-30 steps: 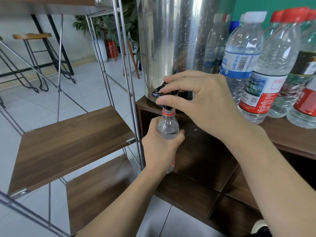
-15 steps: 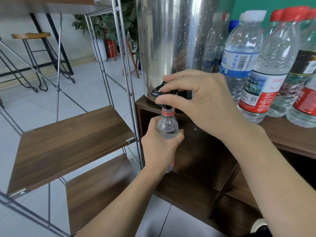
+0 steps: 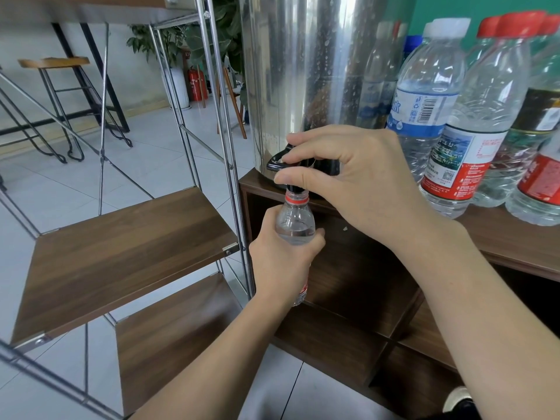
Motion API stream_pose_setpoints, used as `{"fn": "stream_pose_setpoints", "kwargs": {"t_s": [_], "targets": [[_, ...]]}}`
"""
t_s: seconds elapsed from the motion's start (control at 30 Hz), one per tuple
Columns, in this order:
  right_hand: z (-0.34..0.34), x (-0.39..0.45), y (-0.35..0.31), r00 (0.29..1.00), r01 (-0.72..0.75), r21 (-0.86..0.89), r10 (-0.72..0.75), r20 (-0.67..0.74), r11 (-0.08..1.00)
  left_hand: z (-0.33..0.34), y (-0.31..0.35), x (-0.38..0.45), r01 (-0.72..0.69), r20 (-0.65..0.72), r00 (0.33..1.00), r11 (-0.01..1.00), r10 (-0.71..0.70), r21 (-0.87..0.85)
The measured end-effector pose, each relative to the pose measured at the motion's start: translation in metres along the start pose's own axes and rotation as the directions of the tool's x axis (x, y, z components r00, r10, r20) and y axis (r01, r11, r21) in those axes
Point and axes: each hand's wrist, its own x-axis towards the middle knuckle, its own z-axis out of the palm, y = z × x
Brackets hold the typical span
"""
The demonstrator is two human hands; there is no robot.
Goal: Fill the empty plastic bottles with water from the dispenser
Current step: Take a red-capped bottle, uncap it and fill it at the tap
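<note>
Nothing moved: left hand holds bottle.

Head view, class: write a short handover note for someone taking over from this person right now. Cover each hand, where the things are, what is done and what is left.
Left hand grips the small bottle, its mouth directly under the black spout.
Right hand pinches the tap lever of the steel dispenser on the wooden cabinet.
Done: water reaches the small bottle's shoulder.
Left: release the lever, cap this bottle. The capped bottles beside the dispenser appear to hold water; whether any need filling cannot be told.
</note>
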Motion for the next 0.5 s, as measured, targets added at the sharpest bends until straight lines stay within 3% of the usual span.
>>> {"fn": "stream_pose_setpoints", "kwargs": {"t_s": [0.5], "targets": [[0.0004, 0.0001, 0.0002, 1.000, 0.000, -0.017, 0.000, 0.007, 1.000, -0.0008, 0.0011, -0.0006, -0.001, 0.004, 1.000, 1.000, 0.001, -0.010]]}}
